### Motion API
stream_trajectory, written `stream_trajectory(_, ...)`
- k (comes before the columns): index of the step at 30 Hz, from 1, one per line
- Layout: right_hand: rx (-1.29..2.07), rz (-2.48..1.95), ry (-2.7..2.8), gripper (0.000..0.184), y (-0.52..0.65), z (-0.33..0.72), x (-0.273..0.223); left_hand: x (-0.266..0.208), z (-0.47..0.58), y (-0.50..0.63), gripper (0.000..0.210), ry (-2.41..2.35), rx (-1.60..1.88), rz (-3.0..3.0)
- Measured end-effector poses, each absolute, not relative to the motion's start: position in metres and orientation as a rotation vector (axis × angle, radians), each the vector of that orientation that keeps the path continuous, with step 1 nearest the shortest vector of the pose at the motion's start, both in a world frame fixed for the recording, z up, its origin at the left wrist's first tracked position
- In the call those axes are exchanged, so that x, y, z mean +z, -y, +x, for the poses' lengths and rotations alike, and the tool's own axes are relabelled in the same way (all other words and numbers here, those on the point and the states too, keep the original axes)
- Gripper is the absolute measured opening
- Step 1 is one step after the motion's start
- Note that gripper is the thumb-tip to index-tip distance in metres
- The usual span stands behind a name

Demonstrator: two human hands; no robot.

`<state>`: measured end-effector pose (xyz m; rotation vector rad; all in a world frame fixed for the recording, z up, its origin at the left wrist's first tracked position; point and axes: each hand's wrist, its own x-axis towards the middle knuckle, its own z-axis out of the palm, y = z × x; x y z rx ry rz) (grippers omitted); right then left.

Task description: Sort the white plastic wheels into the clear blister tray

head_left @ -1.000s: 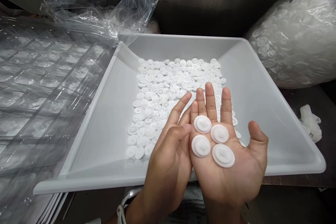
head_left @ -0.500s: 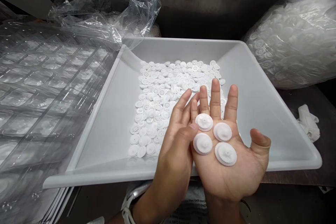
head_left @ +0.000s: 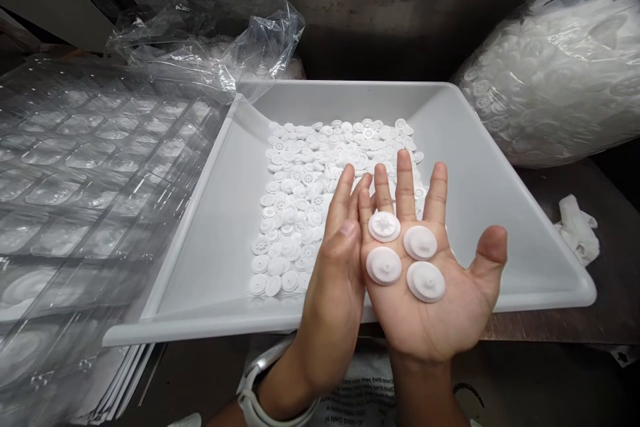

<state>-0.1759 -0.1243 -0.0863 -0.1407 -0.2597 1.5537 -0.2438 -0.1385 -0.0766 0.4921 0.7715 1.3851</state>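
Note:
My right hand (head_left: 420, 310) is palm up with its fingers spread, and it holds several white plastic gears (head_left: 425, 281) lying loose on the palm and finger bases. The upper left gear (head_left: 384, 226) shows a spoked face; the others show a smooth face with a small central peg. Against the little-finger side of that palm rests my left hand (head_left: 330, 287), its fingers stretched out and its thumb raised, apart from the gears. Below and beyond both hands, many similar gears (head_left: 290, 213) lie in a grey-white tray (head_left: 200, 247), partly hidden by the hands.
Clear plastic blister trays (head_left: 90, 153) are stacked to the left. A crumpled clear bag (head_left: 260, 40) is behind the tray's left corner. At the right stands a full bag of white gears (head_left: 560, 80), with a crumpled white scrap (head_left: 577, 230) on the dark table (head_left: 620, 213).
My left thumb has drawn back from the upper left gear, which now shows its spoked face instead of its pegged one. My camera view has shifted slightly.

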Motion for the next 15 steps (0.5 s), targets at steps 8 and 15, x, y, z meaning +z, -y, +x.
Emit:
stream_trajectory(8, 1.558, -0.128, 0.232, 0.066, 0.124, -0.176, -0.084, -0.080, -0.238, 0.146, 0.051, -0.813, 1.588, 0.605)
stream_trajectory(15, 1.306, -0.565, 0.610, 0.056, 0.134, -0.182, -0.078, -0.081, -0.227, 0.163, 0.050, -0.936, 1.531, 0.974)
